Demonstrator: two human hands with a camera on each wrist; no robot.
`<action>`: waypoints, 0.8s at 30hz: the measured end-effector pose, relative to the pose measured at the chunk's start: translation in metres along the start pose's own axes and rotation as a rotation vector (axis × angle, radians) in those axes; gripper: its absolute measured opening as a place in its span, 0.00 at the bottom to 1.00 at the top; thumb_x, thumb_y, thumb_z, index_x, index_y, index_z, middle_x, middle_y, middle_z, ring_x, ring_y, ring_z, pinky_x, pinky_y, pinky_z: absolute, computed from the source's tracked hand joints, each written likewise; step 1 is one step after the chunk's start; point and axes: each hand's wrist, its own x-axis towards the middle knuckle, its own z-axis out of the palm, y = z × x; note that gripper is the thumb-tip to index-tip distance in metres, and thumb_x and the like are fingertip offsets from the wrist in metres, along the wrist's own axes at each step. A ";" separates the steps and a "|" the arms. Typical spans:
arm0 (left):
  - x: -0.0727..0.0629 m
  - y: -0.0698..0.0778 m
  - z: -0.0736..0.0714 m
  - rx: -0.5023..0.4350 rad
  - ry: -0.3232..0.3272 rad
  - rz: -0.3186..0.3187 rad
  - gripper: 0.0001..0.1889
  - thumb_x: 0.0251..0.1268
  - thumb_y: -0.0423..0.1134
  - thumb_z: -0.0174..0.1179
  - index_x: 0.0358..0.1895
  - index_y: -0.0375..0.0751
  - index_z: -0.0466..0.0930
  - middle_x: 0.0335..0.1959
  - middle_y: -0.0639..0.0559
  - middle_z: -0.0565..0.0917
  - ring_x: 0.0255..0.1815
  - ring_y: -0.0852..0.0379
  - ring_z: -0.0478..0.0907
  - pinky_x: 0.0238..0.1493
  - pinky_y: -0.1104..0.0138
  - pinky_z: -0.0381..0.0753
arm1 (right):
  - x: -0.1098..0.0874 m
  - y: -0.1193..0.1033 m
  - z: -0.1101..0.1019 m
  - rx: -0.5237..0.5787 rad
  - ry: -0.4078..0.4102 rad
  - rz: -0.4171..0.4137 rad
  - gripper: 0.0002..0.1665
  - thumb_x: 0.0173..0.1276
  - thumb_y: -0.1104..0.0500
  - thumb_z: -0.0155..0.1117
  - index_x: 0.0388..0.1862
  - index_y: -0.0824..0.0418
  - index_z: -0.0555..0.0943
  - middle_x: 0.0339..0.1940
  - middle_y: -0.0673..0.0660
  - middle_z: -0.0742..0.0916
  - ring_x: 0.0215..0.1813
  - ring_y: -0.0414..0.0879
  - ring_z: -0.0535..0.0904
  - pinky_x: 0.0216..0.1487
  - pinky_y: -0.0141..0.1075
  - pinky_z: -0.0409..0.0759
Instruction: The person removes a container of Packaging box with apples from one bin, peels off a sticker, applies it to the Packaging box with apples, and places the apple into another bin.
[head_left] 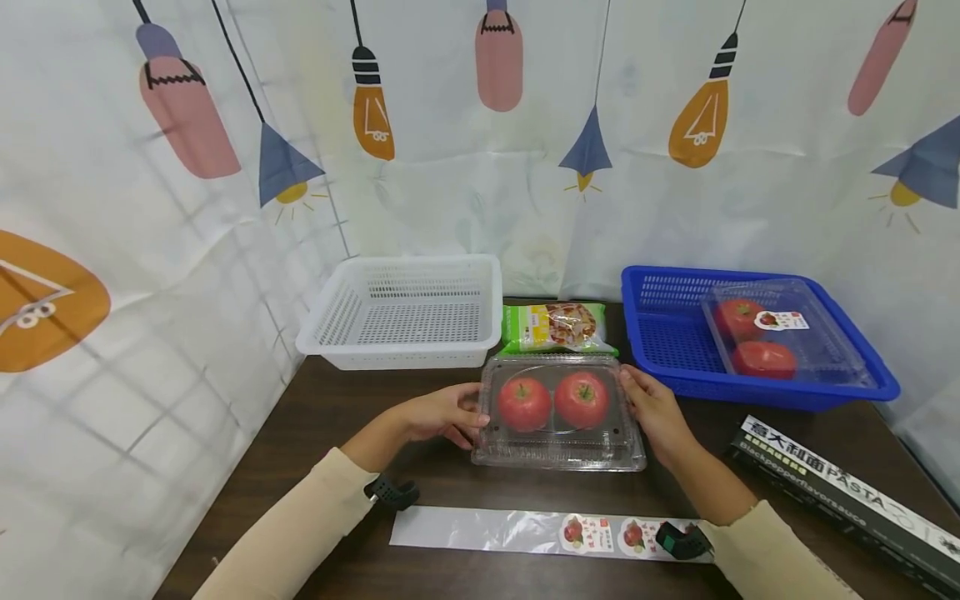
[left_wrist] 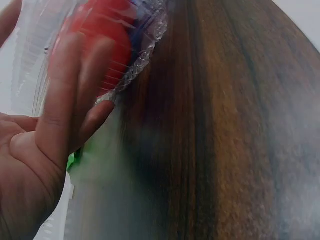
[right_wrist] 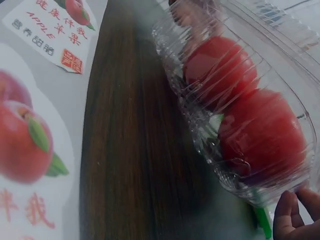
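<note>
A clear plastic clamshell box (head_left: 558,454) with two red apples (head_left: 525,404) inside is held between both hands, its lid down over them. At its left side, my left hand (head_left: 446,414) grips the edge; the left wrist view shows the fingers (left_wrist: 57,107) extended along the box wall. My right hand (head_left: 656,412) pinches the right edge near the far corner, fingertips on the rim in the right wrist view. In that view the box is tilted, raised off the dark table. In front lies a strip of backing paper (head_left: 480,527) with apple stickers (head_left: 585,533) at its right part.
Behind stand a white basket (head_left: 405,360) at left and a blue basket (head_left: 675,379) at right, which holds another stickered apple box (head_left: 817,350). Between them lies a green food packet (head_left: 555,327). A long black pasta box (head_left: 847,500) lies at the right.
</note>
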 end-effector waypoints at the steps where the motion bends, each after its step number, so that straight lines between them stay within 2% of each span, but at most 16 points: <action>1: 0.001 0.001 0.000 0.000 0.011 -0.008 0.51 0.59 0.48 0.70 0.76 0.38 0.45 0.53 0.38 0.79 0.41 0.46 0.83 0.41 0.53 0.84 | 0.001 0.000 -0.001 -0.005 -0.003 -0.005 0.43 0.77 0.41 0.46 0.76 0.70 0.53 0.73 0.65 0.66 0.73 0.53 0.58 0.59 0.32 0.70; 4: 0.004 0.002 0.000 -0.008 0.032 -0.022 0.50 0.60 0.48 0.69 0.76 0.38 0.45 0.51 0.40 0.79 0.39 0.48 0.83 0.40 0.55 0.84 | 0.002 0.002 -0.003 -0.023 -0.007 0.004 0.43 0.77 0.40 0.45 0.75 0.71 0.55 0.75 0.64 0.64 0.73 0.54 0.57 0.55 0.28 0.70; 10: 0.005 0.002 0.001 -0.041 0.053 -0.031 0.48 0.61 0.48 0.68 0.76 0.40 0.46 0.51 0.39 0.79 0.34 0.49 0.83 0.38 0.56 0.84 | 0.006 0.007 -0.003 0.005 -0.024 0.017 0.42 0.78 0.40 0.44 0.74 0.72 0.57 0.77 0.62 0.59 0.75 0.53 0.53 0.67 0.50 0.63; 13: 0.004 0.004 0.003 -0.031 0.055 -0.036 0.48 0.60 0.49 0.68 0.76 0.40 0.46 0.50 0.38 0.80 0.34 0.49 0.83 0.38 0.55 0.84 | 0.007 0.008 -0.003 0.015 -0.026 0.017 0.43 0.77 0.40 0.44 0.75 0.72 0.55 0.77 0.63 0.59 0.76 0.55 0.51 0.70 0.56 0.58; 19: 0.005 0.006 0.005 -0.020 0.064 -0.048 0.48 0.61 0.51 0.67 0.77 0.42 0.45 0.51 0.38 0.78 0.33 0.50 0.83 0.37 0.57 0.85 | 0.009 0.011 -0.005 0.031 -0.010 0.033 0.42 0.78 0.42 0.44 0.74 0.73 0.55 0.77 0.65 0.58 0.75 0.55 0.51 0.70 0.56 0.57; 24: 0.000 0.004 0.002 0.012 0.052 -0.036 0.47 0.65 0.54 0.63 0.78 0.41 0.44 0.55 0.38 0.76 0.34 0.49 0.82 0.40 0.55 0.84 | 0.007 0.011 -0.010 -0.030 -0.045 0.050 0.44 0.79 0.41 0.41 0.75 0.74 0.50 0.75 0.69 0.58 0.74 0.60 0.55 0.68 0.56 0.61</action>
